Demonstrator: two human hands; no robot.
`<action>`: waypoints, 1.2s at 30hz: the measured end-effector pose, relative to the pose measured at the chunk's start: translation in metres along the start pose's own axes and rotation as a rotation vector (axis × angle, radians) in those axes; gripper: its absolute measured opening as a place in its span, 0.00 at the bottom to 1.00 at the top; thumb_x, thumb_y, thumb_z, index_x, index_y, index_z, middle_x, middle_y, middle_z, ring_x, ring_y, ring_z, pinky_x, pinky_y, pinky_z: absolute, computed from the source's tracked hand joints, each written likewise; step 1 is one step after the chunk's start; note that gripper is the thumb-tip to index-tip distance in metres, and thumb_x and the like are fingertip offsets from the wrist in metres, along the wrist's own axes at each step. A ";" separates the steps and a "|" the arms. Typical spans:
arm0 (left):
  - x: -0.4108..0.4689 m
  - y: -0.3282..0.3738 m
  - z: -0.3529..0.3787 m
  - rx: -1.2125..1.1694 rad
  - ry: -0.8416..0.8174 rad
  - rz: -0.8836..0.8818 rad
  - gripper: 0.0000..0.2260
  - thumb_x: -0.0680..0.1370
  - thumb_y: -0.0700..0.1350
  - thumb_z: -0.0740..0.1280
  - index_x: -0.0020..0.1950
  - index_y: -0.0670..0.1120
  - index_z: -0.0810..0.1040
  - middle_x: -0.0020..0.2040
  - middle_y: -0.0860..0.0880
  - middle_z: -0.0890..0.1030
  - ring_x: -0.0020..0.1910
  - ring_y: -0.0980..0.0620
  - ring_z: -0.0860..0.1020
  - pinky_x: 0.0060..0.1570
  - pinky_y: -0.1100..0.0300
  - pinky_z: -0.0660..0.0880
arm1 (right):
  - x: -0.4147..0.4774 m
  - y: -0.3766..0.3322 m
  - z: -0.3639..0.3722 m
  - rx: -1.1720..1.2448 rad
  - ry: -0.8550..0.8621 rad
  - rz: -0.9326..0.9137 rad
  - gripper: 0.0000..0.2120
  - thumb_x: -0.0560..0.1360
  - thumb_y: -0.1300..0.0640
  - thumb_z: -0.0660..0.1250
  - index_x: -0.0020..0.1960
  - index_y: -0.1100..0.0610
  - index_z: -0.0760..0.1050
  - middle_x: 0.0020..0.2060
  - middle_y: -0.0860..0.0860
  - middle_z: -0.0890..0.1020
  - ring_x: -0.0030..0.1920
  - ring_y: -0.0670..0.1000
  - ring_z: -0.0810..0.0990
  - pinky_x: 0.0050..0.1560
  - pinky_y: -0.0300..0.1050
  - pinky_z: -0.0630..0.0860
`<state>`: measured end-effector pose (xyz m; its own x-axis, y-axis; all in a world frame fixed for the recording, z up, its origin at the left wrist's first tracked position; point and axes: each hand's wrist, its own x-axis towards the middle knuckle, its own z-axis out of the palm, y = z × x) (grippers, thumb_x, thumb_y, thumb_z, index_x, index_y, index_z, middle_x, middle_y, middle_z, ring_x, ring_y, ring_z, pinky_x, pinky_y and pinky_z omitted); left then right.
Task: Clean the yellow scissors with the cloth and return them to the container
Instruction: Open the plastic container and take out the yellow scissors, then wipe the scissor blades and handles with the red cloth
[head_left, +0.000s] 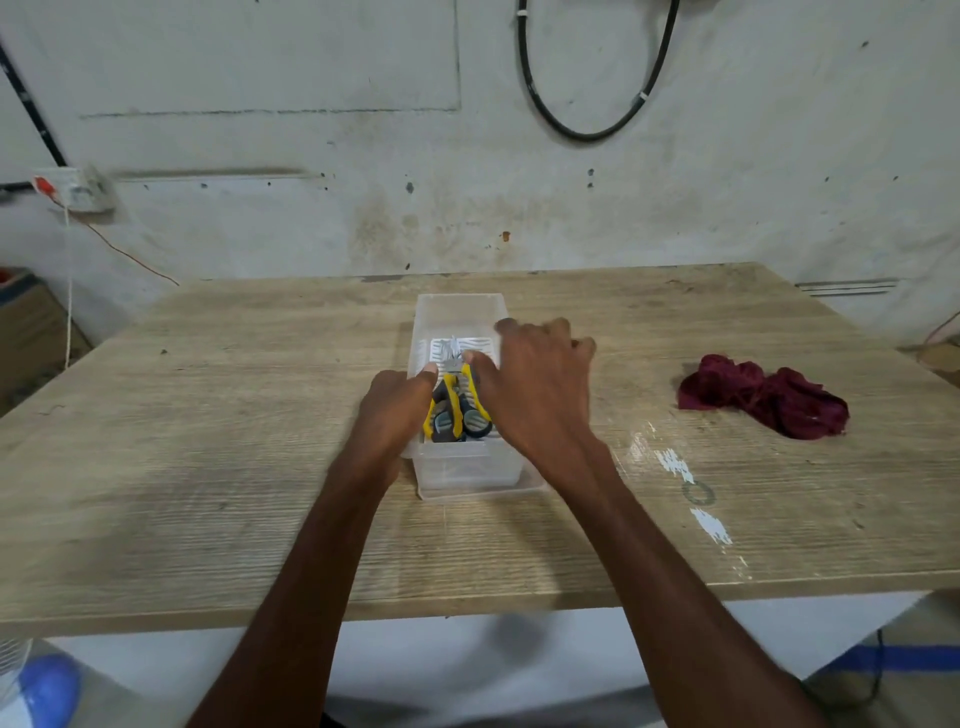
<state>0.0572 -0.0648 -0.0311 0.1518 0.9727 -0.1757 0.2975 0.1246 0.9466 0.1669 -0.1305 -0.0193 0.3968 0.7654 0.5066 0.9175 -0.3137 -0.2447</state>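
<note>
wooden table (208, 467): clear container (460, 306) holds yellow scissors (454, 410); cloth (763, 395) well apart.

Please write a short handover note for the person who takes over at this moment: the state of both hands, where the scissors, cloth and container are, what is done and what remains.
Left hand: at the left wall of the clear container, thumb beside the yellow scissors; fingers hidden, grip unclear.
Right hand: over the container's right side, thumb at the scissors; grip unclear.
Scissors: inside the container, handles toward the person.
Maroon cloth: crumpled on the table, off to the right, untouched.
Done: cannot tell whether the scissors were wiped.
Left: if not, take them out, wipe, return.
</note>
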 end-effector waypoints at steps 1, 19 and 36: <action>0.002 -0.001 0.001 0.014 0.008 0.009 0.14 0.81 0.50 0.63 0.57 0.40 0.78 0.43 0.46 0.80 0.39 0.49 0.78 0.31 0.60 0.68 | 0.008 -0.004 0.004 -0.095 -0.070 -0.079 0.14 0.77 0.45 0.61 0.52 0.56 0.74 0.49 0.55 0.82 0.60 0.59 0.71 0.58 0.59 0.62; -0.008 0.016 0.000 0.523 0.225 0.201 0.26 0.82 0.59 0.57 0.68 0.39 0.71 0.66 0.37 0.75 0.66 0.37 0.73 0.60 0.50 0.70 | 0.001 0.021 -0.022 0.856 0.132 0.388 0.04 0.63 0.51 0.74 0.37 0.50 0.84 0.33 0.46 0.85 0.36 0.45 0.83 0.40 0.43 0.79; -0.031 0.028 0.169 -0.186 -0.486 0.223 0.08 0.75 0.41 0.72 0.35 0.46 0.85 0.31 0.47 0.82 0.27 0.54 0.76 0.31 0.62 0.76 | -0.042 0.167 -0.029 1.085 0.179 0.546 0.06 0.67 0.60 0.77 0.42 0.61 0.84 0.24 0.50 0.78 0.24 0.46 0.72 0.26 0.39 0.71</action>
<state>0.2198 -0.1247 -0.0444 0.6212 0.7831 -0.0292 0.0447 0.0017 0.9990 0.3043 -0.2310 -0.0573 0.7984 0.5651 0.2079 0.1647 0.1271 -0.9781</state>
